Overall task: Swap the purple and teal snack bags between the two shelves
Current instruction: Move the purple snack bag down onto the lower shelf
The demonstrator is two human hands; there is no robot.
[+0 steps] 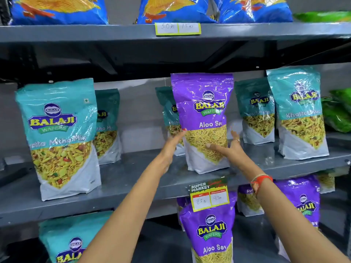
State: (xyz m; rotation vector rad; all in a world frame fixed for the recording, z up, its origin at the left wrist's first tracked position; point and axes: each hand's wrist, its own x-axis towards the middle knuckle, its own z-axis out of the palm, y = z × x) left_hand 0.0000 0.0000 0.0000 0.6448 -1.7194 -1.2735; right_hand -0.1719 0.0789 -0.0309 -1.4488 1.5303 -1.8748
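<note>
A purple Aloo Sev bag (203, 111) stands upright on the middle shelf (133, 179), among several teal bags (57, 133). My left hand (171, 147) presses flat against the bag's left side. On its lower right, my right hand (229, 150) grips it, thumb across the front. The lower shelf holds more purple bags (209, 232) at centre and right, plus one teal bag (70, 242) at the left.
Blue chip bags (176, 10) line the top shelf. Green bags (338, 112) sit at the far right. Price tags (209, 196) hang on the middle shelf's front edge, others (177, 28) on the top shelf's edge. A bare gap lies left of the purple bag.
</note>
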